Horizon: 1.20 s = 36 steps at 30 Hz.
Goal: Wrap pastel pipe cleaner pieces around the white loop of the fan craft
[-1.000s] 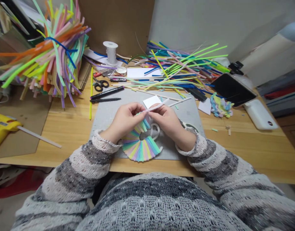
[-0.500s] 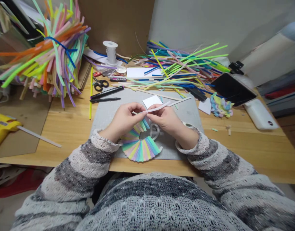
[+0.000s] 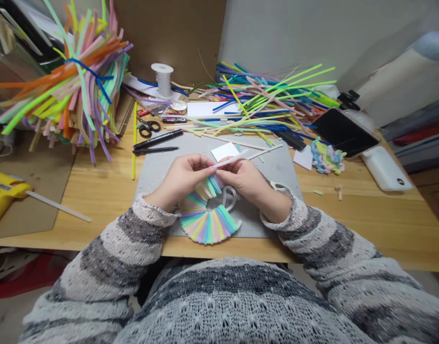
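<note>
The left hand (image 3: pixel 183 179) is closed, thumb against fingers, on the far end of the pastel ribbed piece (image 3: pixel 207 227). This piece curves from the fingertips toward the near edge, its broad part between the wrists; the left hand is nearer to it. The right hand (image 3: pixel 248 180) pinches the white strip (image 3: pixel 235 156) at its near-left end; its long axis runs far right. The fingertips of both hands meet or nearly meet.

Surface: wooden worktop (image 3: pixel 108 191). Left to right: yellow glue gun (image 3: pixel 6 191), scissors (image 3: pixel 148 128), grey mat (image 3: pixel 277 177) beneath the work, dark-screened device (image 3: pixel 343 133).
</note>
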{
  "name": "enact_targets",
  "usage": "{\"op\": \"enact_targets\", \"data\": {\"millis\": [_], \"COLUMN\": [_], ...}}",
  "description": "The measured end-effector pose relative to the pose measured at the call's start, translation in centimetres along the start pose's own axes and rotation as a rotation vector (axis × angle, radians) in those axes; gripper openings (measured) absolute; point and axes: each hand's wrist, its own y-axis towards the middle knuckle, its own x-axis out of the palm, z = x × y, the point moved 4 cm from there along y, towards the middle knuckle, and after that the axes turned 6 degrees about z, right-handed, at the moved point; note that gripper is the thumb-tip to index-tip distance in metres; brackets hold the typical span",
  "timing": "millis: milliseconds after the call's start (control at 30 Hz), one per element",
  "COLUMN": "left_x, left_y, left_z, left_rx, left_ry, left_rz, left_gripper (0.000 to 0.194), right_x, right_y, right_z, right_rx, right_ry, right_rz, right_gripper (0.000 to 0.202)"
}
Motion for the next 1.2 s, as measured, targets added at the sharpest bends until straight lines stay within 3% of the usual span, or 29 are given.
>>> {"op": "enact_targets", "data": {"millis": [367,733,900,1033,1200], "left_x": [0.0,0.0,-0.1,-0.1,-0.3], "left_y": [0.1,0.0,0.1,0.0,0.0], "left_z": [0.2,0.4,0.3,0.5,1.2], "left_rx": [0.019,-0.130,-0.141,-0.107,0.053], "left_ry": [0.001,-0.144,-0.144,-0.116,-0.013], "left_rz": [-0.060,-0.080,-0.093,-0.122,-0.027], "left_gripper": [0.021,0.023,0.021,0.017,0.017], "right_x": [0.0,0.0,0.1,-0.1,-0.8], "right_y": [0.0,-0.2,-0.1,-0.3,-0.6], "right_z": [-0.5,0.5,-0.4,-1.2,-1.2], "right_rx": [-0.025,0.162,-0.063,-0.315,-0.377], "right_ry": [-0.109,0.128,-0.017,-0.347,-0.497], "right_rz": [0.023,-0.069,-0.088,0.009,0.218], "right_gripper": [0.013,0.023,0.013,0.002,0.012]}}
